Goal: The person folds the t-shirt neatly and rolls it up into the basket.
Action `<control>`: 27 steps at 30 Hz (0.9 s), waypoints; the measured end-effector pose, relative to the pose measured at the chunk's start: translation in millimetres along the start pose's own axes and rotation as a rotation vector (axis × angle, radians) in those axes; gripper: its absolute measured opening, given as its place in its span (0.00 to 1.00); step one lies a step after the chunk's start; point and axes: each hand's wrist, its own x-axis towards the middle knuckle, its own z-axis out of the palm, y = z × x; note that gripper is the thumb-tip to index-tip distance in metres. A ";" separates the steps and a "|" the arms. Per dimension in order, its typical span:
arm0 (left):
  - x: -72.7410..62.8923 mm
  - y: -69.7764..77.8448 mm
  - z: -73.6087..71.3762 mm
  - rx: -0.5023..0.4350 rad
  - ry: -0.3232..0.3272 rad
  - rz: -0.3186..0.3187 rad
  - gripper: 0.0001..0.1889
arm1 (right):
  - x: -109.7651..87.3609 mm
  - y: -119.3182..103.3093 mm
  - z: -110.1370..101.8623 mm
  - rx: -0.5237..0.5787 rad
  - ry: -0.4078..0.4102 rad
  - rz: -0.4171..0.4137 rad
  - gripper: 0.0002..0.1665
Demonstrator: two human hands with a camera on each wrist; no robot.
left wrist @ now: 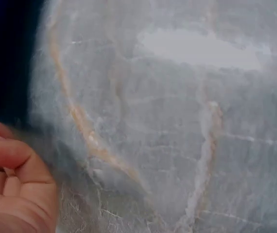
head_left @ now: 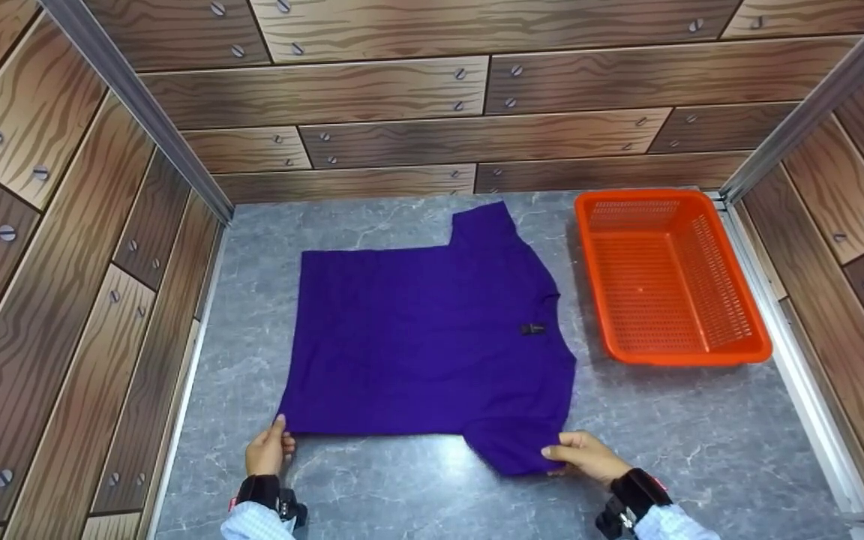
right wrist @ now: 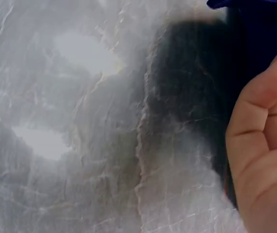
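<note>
A purple short-sleeved T-shirt (head_left: 417, 337) lies spread sideways on the grey marbled surface, its neckline with a dark label to the right and its hem to the left. At the near hem corner, my left hand (head_left: 267, 450) pinches the cloth. My right hand (head_left: 588, 456) grips the end of the near sleeve, thumb on top. In the left wrist view the curled fingers (left wrist: 12, 165) show beside a strip of dark cloth. The right wrist view has the right hand (right wrist: 265, 136) at the right edge, with the purple sleeve above it.
An orange perforated plastic basket (head_left: 672, 277) stands to the right of the shirt, with nothing inside. Wood-patterned panels (head_left: 402, 90) wall in the back and both sides, joined by metal corner posts. A metal rail (head_left: 799, 360) runs along the right edge.
</note>
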 end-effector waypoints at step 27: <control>33.5 73.6 35.0 -0.300 -0.206 0.032 0.26 | 88.0 -92.4 -16.8 0.373 0.349 -0.142 0.11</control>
